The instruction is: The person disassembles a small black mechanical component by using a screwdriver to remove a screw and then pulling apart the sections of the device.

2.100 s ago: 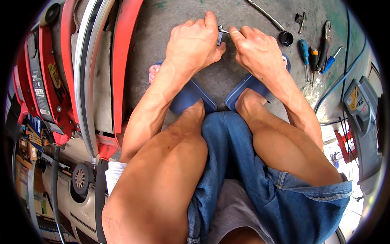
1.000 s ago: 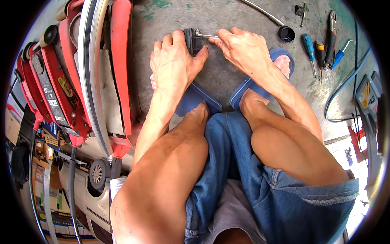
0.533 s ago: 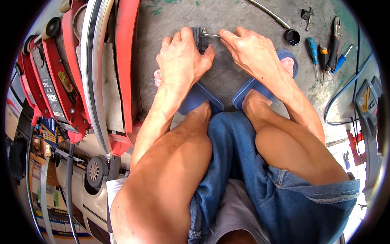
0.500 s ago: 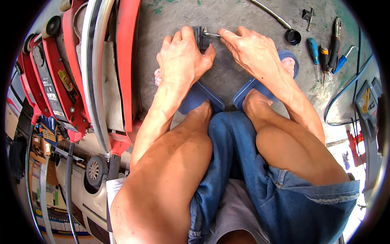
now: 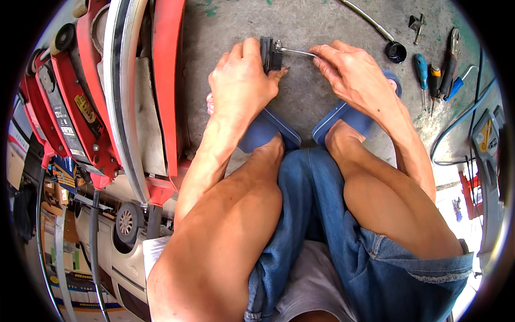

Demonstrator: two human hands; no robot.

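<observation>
My left hand (image 5: 238, 78) is closed around a black block-shaped part (image 5: 270, 55), with its thumb under the lower end. A small metal bolt or fitting (image 5: 278, 46) sticks out of the block's right side. From there a thin metal wrench (image 5: 299, 52) runs to the right, its left end at the fitting. My right hand (image 5: 351, 72) pinches the wrench's other end between thumb and fingers. Both hands are above the concrete floor, in front of my blue sandals (image 5: 268, 131). The wrench's tip at the fitting is too small to make out exactly.
Red floor jacks (image 5: 169, 86) stand close along the left. At the far right lie a ratchet handle (image 5: 370, 21) with a black cup-shaped socket (image 5: 396, 52), a blue screwdriver (image 5: 421, 72), locking pliers (image 5: 450, 59) and a blue-handled pick (image 5: 456, 87). A cable (image 5: 442, 134) curves beyond them.
My right hand has moved right and slightly down, and more of the wrench's shank shows. The left hand and black part have shifted slightly right in the picture, as has the floor scene.
</observation>
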